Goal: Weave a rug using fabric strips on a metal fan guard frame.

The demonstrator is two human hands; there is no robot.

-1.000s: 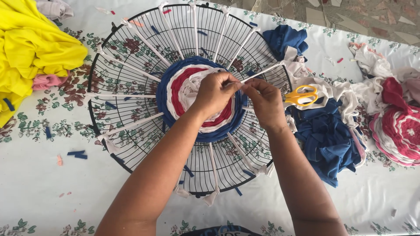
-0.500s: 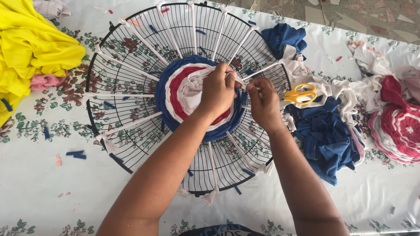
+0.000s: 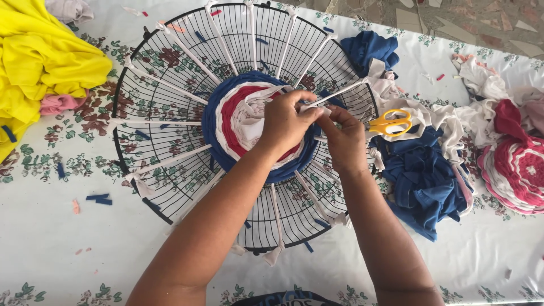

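A round black wire fan guard point(image 3: 170, 187) lies flat on the table, strung with white fabric spokes. At its centre sits a woven disc point(image 3: 226, 113) of white, red and blue cloth rings. My left hand point(image 3: 289, 122) rests over the disc's right part, fingers pinched on a white fabric strip point(image 3: 340, 93) that runs up to the right rim. My right hand point(image 3: 345, 139) is just beside it, fingers closed on the same strip where the two hands meet.
Yellow scissors point(image 3: 391, 122) lie right of the guard on white rags. Blue cloth point(image 3: 425, 181) is heaped beside them, a finished red and white woven round point(image 3: 518, 173) lies at far right, and yellow fabric point(image 3: 39, 62) at top left. Small scraps dot the flowered tablecloth point(image 3: 45, 238).
Both hands stay together at the disc's right edge; they have shifted slightly while working the white strip. The guard and the other things have not moved.
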